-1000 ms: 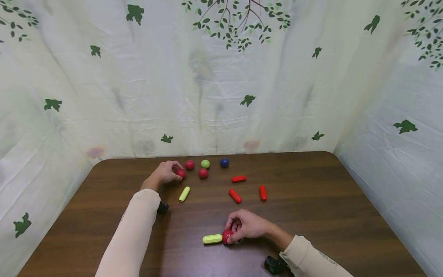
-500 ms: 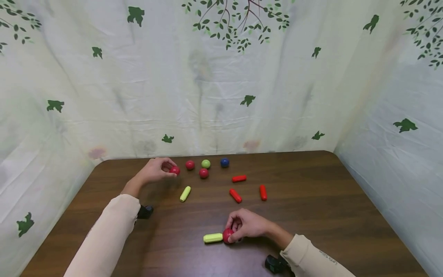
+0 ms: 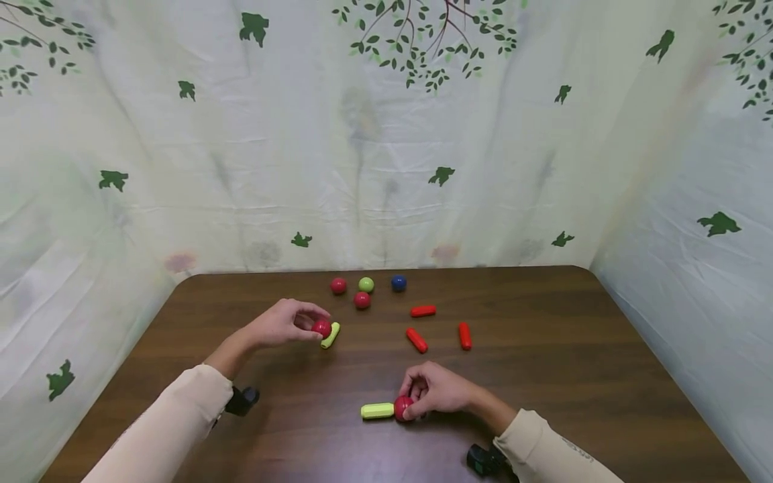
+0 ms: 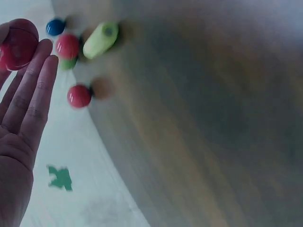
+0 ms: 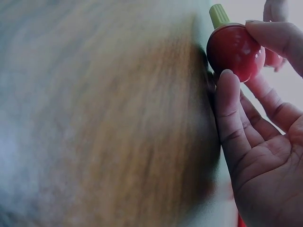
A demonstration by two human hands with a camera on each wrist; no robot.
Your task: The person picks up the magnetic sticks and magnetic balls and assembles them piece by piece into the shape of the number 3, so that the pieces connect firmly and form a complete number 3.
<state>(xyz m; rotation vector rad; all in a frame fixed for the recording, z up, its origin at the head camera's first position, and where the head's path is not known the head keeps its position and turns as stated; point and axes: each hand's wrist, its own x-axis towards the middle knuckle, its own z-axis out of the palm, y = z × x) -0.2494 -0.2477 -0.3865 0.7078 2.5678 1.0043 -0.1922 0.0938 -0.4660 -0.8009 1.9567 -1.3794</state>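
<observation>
My left hand point(image 3: 290, 323) pinches a glossy red ball point(image 3: 321, 328) between thumb and fingers, also seen at the upper left of the left wrist view. In the head view this ball partly covers a yellow-green ribbed stick point(image 3: 332, 335); contact between them is unclear. Nearer the front, my right hand point(image 3: 439, 389) pinches another red ball point(image 5: 233, 53) between thumb and fingertips. Against this ball's left side, end to end, lies a second yellow-green stick point(image 3: 377, 411) on the table.
At the back of the brown table point(image 3: 543, 376) sit two red balls point(image 3: 362, 300), a green ball point(image 3: 366, 285) and a blue ball point(image 3: 398, 283). Three red sticks point(image 3: 417, 340) lie right of centre. A pale leaf-printed cloth point(image 3: 386, 168) hangs behind the table.
With its red ball, my left hand has moved left, then back right and nearer the front, up to the yellow-green stick. My right hand stays in place on its ball.
</observation>
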